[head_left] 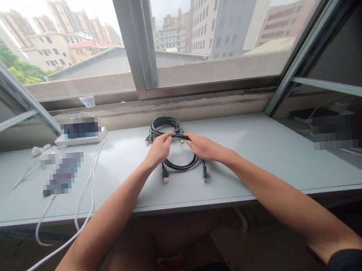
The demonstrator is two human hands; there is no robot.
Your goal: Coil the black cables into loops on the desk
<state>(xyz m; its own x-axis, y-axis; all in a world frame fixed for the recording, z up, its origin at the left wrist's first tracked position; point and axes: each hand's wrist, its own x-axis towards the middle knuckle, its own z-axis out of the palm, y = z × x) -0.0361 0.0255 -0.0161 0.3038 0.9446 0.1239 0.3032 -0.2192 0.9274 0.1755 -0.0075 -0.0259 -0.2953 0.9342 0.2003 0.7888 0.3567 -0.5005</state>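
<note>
A coiled black cable (182,167) is held up at its far side by both hands, its near side low over the white tabletop. My left hand (161,148) is closed on the upper left of the loop. My right hand (204,145) grips the upper right. One end, a USB-type plug (165,174), hangs below my left hand. The other plug (204,173), dark with a ribbed neck, hangs below my right hand. Just behind lies another coiled black cable (165,122), with its plug (149,139) at the left; my hands partly cover it.
A white power strip (82,137) with a blurred item on it stands at the back left. White cords (92,179) run from there over the front edge. A blurred dark device (62,174) lies nearby. Metal frame bars (312,35) flank the table (249,180); a window is behind.
</note>
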